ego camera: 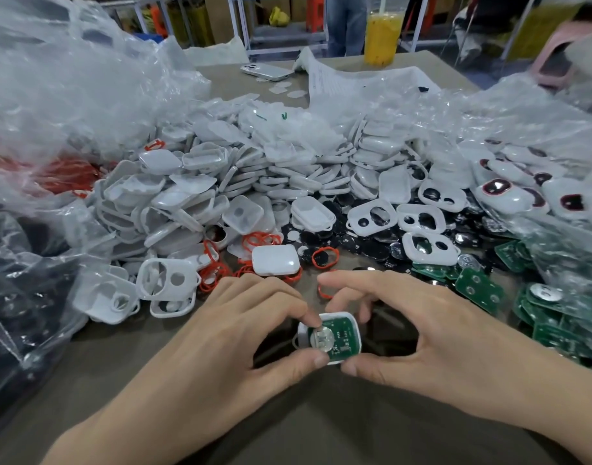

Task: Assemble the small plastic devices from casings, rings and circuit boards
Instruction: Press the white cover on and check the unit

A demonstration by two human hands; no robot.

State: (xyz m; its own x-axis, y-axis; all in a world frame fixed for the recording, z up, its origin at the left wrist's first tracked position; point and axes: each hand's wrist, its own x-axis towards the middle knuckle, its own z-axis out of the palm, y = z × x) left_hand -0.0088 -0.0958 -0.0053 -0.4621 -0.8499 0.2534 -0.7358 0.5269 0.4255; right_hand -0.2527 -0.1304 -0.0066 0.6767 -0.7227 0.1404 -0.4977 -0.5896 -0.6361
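Note:
A white casing half (328,337) with a green circuit board and a round silver cell seated in it lies between both hands, low over the table. My left hand (251,327) pinches its left side, forefinger on the cell and thumb at the near edge. My right hand (418,327) pinches the right side with thumb and fingers. One red ring (324,290) lies just beyond the casing. A closed white casing (275,260) sits among more red rings behind my left hand.
A big heap of white casing parts (221,182) fills the middle. Black discs (355,243) and green boards (479,290) lie to the right, clear plastic bags (70,88) all around. A phone (266,71) and a cup of orange drink (383,36) stand at the back.

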